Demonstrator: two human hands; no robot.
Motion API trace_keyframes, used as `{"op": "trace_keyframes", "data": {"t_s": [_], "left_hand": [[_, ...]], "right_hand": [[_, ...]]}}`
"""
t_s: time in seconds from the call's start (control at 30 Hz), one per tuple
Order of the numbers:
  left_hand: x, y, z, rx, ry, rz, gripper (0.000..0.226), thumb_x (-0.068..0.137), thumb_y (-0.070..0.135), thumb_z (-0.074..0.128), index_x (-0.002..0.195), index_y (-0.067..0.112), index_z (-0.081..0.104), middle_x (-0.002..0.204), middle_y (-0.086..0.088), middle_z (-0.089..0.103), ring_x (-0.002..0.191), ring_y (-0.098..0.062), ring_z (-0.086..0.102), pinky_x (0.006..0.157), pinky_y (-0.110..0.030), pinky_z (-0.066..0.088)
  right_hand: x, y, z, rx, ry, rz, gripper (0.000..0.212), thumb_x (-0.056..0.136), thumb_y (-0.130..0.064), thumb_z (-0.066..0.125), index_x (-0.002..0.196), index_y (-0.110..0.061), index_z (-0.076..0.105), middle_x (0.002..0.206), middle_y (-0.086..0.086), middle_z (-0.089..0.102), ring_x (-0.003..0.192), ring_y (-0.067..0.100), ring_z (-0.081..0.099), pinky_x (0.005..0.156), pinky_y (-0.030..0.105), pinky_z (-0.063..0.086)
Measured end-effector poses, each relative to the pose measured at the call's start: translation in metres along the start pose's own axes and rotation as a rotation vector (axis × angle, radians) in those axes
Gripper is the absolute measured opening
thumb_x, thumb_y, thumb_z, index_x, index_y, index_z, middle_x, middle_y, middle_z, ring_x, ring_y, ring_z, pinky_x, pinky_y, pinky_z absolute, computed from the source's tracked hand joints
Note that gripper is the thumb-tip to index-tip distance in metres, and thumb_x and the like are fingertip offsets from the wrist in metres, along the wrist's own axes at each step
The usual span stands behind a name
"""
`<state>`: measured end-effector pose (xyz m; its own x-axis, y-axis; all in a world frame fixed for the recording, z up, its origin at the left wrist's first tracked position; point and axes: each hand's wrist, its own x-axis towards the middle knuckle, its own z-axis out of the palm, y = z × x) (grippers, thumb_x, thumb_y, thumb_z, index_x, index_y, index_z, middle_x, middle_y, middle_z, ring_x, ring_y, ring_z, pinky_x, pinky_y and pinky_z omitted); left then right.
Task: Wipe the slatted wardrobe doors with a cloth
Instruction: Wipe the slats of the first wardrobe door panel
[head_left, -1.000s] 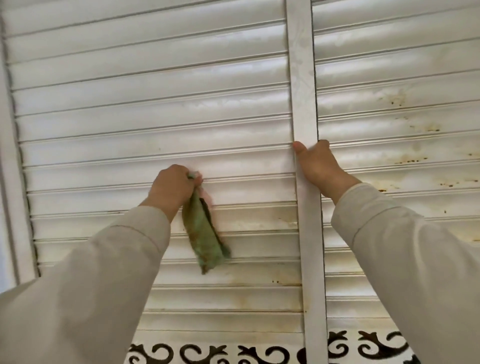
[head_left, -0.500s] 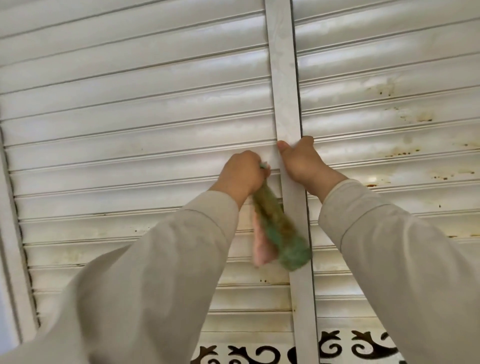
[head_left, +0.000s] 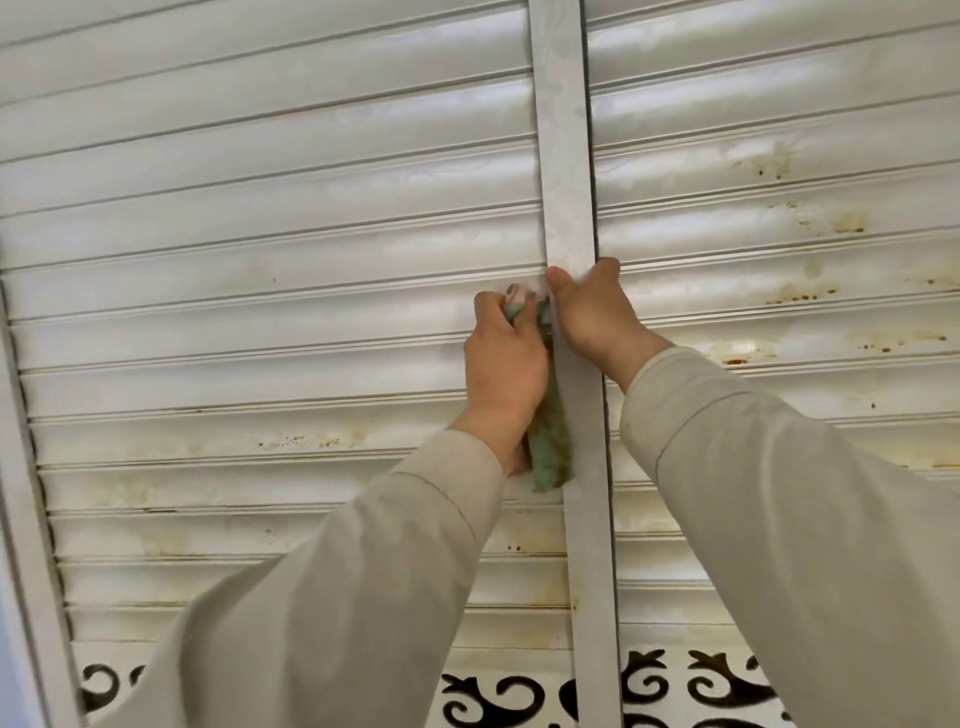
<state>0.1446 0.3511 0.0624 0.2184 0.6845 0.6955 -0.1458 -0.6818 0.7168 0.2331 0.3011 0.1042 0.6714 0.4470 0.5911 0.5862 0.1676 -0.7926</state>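
I am wiping a slat (head_left: 270, 291). My left hand (head_left: 506, 364) squeezes the cloth (head_left: 550, 447). My right hand (head_left: 592, 312) grips the door's edge post (head_left: 563, 156). Next, I think, the dirty slat below.

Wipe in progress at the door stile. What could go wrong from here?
1. The left hand grips the cloth in a tight bunch, so little fabric meets the slats; stains may be missed.
2. The right hand curls round the stile's edge, fingers in the gap; a door shift could pinch them.
3. The rusty specks on the right door are untouched and may smear.
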Motion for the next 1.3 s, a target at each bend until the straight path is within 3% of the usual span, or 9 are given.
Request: {"op": "trace_keyframes", "data": {"t_s": [0.2,0.37,0.63,0.7,0.83,0.93,1.03,1.13,1.3], "left_hand": [[-0.012,-0.028,0.018,-0.008,0.048,0.105,0.016,0.097,0.029,0.050,0.098,0.020,0.063,0.083,-0.001,0.068,0.079,-0.029,0.065,0.073,-0.039,0.057],[-0.026,-0.047,0.019,0.207,0.064,0.274,0.012,0.096,0.013,0.055,0.103,0.006,0.063,0.079,-0.013,0.068,0.072,-0.034,0.061,0.059,-0.029,0.035],[-0.027,-0.033,0.004,0.377,-0.064,0.222,0.003,0.095,0.013,0.049,0.098,0.014,0.050,0.087,-0.016,0.066,0.074,-0.036,0.058,0.060,-0.033,0.038],[-0.021,-0.033,-0.012,0.430,0.014,0.115,0.006,0.096,0.015,0.046,0.101,0.017,0.049,0.090,-0.013,0.064,0.076,-0.032,0.055,0.065,-0.032,0.039],[0.006,-0.058,-0.073,0.417,0.406,-0.173,0.023,0.097,0.020,0.045,0.115,0.009,0.053,0.109,-0.024,0.065,0.102,-0.043,0.060,0.077,-0.037,0.042],[0.011,-0.071,-0.082,0.292,0.510,-0.239,0.023,0.099,0.025,0.046,0.115,0.010,0.053,0.108,-0.018,0.064,0.102,-0.039,0.060,0.080,-0.035,0.042],[-0.012,-0.076,-0.048,0.288,0.331,0.136,0.025,0.097,0.018,0.053,0.118,0.010,0.064,0.103,-0.013,0.063,0.095,-0.033,0.059,0.082,-0.027,0.042],[-0.029,-0.091,-0.016,0.451,0.034,0.557,0.028,0.089,0.012,0.062,0.114,0.007,0.073,0.091,-0.013,0.055,0.082,-0.034,0.055,0.073,-0.034,0.049],[-0.024,-0.106,-0.027,0.662,-0.041,0.822,0.030,0.091,0.018,0.050,0.108,0.012,0.074,0.090,-0.012,0.058,0.076,-0.034,0.056,0.059,-0.036,0.049]], "right_hand": [[0.002,0.005,-0.001,-0.001,-0.004,-0.033,0.049,0.102,-0.043,0.047,0.132,-0.008,0.030,0.125,0.010,0.051,0.100,0.021,0.050,0.081,0.029,0.037],[0.001,0.007,-0.001,-0.006,-0.006,-0.044,0.047,0.102,-0.044,0.045,0.131,-0.010,0.030,0.110,0.003,0.049,0.081,0.012,0.049,0.066,0.025,0.036],[-0.004,0.005,-0.003,-0.008,-0.026,-0.042,0.050,0.102,-0.045,0.046,0.132,-0.008,0.030,0.112,0.004,0.047,0.097,0.020,0.048,0.080,0.029,0.035],[-0.004,0.004,-0.005,-0.016,-0.040,-0.041,0.053,0.102,-0.046,0.045,0.135,-0.008,0.028,0.114,0.003,0.045,0.101,0.022,0.047,0.083,0.029,0.035],[-0.005,0.004,-0.005,0.011,-0.068,-0.040,0.053,0.102,-0.045,0.044,0.137,-0.009,0.026,0.117,0.002,0.046,0.102,0.021,0.047,0.084,0.030,0.036],[-0.006,0.005,-0.003,0.036,-0.053,-0.038,0.051,0.103,-0.044,0.044,0.135,-0.009,0.027,0.116,0.002,0.046,0.102,0.021,0.047,0.084,0.030,0.035],[-0.006,0.004,-0.003,0.029,-0.055,-0.040,0.051,0.103,-0.044,0.044,0.136,-0.008,0.027,0.115,0.003,0.046,0.101,0.021,0.047,0.083,0.029,0.035],[-0.004,0.007,-0.004,0.028,-0.040,-0.048,0.051,0.103,-0.043,0.044,0.135,-0.007,0.028,0.114,0.003,0.046,0.101,0.021,0.047,0.084,0.028,0.035],[-0.003,0.008,-0.007,0.006,-0.026,-0.052,0.052,0.103,-0.044,0.044,0.136,-0.008,0.029,0.113,0.002,0.047,0.099,0.021,0.047,0.082,0.027,0.035]]}}
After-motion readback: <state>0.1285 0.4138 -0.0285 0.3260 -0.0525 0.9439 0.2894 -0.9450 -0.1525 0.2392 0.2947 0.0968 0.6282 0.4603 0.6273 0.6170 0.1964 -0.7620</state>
